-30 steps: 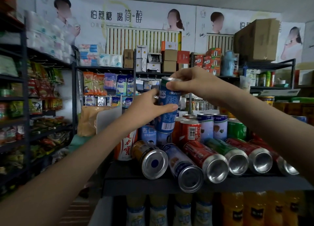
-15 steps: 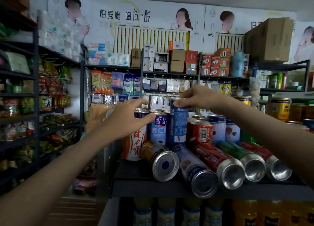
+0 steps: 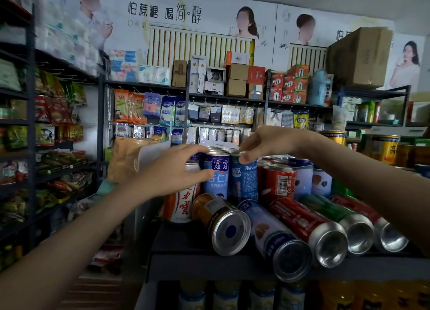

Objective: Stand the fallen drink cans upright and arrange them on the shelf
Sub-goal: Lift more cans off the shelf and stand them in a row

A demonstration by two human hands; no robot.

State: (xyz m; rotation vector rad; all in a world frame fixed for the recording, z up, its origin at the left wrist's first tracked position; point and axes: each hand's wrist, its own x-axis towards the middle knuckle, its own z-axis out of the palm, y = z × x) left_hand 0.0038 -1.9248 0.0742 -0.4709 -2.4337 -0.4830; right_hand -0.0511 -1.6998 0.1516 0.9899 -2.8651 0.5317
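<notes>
On the dark shelf (image 3: 186, 264), several cans lie on their sides along the front: a gold can (image 3: 221, 221), a blue-and-white can (image 3: 274, 240), a red can (image 3: 309, 228), a green can (image 3: 344, 219) and another red can (image 3: 377, 223). Behind them stand upright cans, among them a white-and-orange can (image 3: 181, 207), a dark blue can (image 3: 216, 177), a light blue can (image 3: 244, 181) and a red can (image 3: 279, 181). My right hand (image 3: 263, 144) pinches the light blue can's top rim. My left hand (image 3: 176, 170) lies relaxed, its thumb against the dark blue can.
Yellow drink bottles (image 3: 193, 295) fill the shelf below. Yellow tins (image 3: 384, 149) stand at the right. Snack racks (image 3: 46, 123) line the left wall, and a tan paper bag (image 3: 125, 160) sits just left of the cans. Boxes crowd the rear shelves.
My right hand lowered the light blue can from the air and stood it among the upright cans. My left hand came off that can and moved left to the dark blue one.
</notes>
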